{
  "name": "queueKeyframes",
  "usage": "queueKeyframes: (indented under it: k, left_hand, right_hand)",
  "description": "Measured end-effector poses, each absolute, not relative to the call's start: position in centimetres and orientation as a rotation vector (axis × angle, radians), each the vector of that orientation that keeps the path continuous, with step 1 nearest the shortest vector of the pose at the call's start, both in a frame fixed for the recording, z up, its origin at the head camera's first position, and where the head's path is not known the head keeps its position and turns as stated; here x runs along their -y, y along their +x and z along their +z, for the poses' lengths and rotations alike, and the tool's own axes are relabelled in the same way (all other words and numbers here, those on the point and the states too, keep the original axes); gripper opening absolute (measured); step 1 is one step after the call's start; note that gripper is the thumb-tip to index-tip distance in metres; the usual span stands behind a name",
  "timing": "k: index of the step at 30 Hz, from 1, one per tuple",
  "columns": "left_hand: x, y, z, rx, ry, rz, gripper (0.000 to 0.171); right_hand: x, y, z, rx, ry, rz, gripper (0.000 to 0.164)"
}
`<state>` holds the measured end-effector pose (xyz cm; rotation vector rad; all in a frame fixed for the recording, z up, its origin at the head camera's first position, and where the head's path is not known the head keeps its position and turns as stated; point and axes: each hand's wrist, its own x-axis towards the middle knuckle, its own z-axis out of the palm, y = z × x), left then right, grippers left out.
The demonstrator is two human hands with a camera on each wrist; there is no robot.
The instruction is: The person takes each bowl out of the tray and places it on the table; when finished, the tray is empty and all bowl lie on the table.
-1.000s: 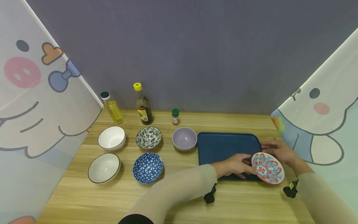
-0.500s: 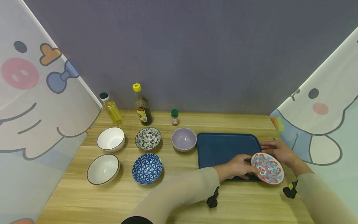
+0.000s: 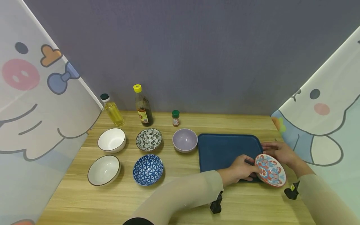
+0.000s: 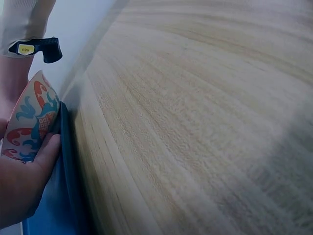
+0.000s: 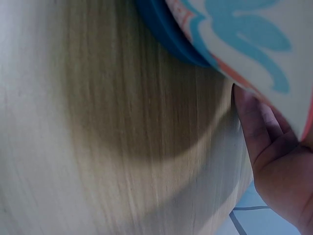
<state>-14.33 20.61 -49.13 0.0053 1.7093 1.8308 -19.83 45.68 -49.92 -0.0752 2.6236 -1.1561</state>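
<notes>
A shallow bowl (image 3: 271, 171) with a red and light-blue pattern is tilted over the right front corner of the dark blue tray (image 3: 222, 147). My left hand (image 3: 240, 169) pinches its left edge, with the thumb against the patterned face, as the left wrist view shows along with the bowl (image 4: 34, 115). My right hand (image 3: 279, 152) is behind the bowl, its fingers stretched toward the tray's right edge. In the right wrist view the bowl hides part of the right hand (image 5: 279, 156); whether that hand touches bowl or tray I cannot tell.
Left of the tray stand a lavender bowl (image 3: 185, 140), a leaf-patterned bowl (image 3: 149, 139), a blue triangle-patterned bowl (image 3: 148, 169) and two white bowls (image 3: 112, 140). Behind them are an oil bottle (image 3: 113, 112), a dark sauce bottle (image 3: 143, 109) and a green-capped spice jar (image 3: 175, 118).
The patterned bowl has turned and tilted slightly in my left hand, moving a little to the right and toward me. My right hand has stayed nearly still.
</notes>
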Motion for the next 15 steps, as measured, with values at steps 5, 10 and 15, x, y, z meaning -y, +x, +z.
queueKeyframes:
  k: [5,10,15]
  left_hand:
    - [-20.83,-14.12,-49.09,-1.705,-0.024,1.849,0.028]
    - [-20.9,-13.96,-48.89,-1.733,-0.052,1.868,0.022]
    - [-20.73,-13.91,-48.78,-1.742,-0.083,1.868,0.021]
  right_hand:
    - [-45.61,-19.78,-49.99,-2.634,-0.084,-1.153,0.053]
    - [-45.68,-19.8,-50.08,-2.64,-0.105,-1.15,0.054]
    - [-45.77,-19.76,-50.13,-2.62,-0.102,-1.174,0.058]
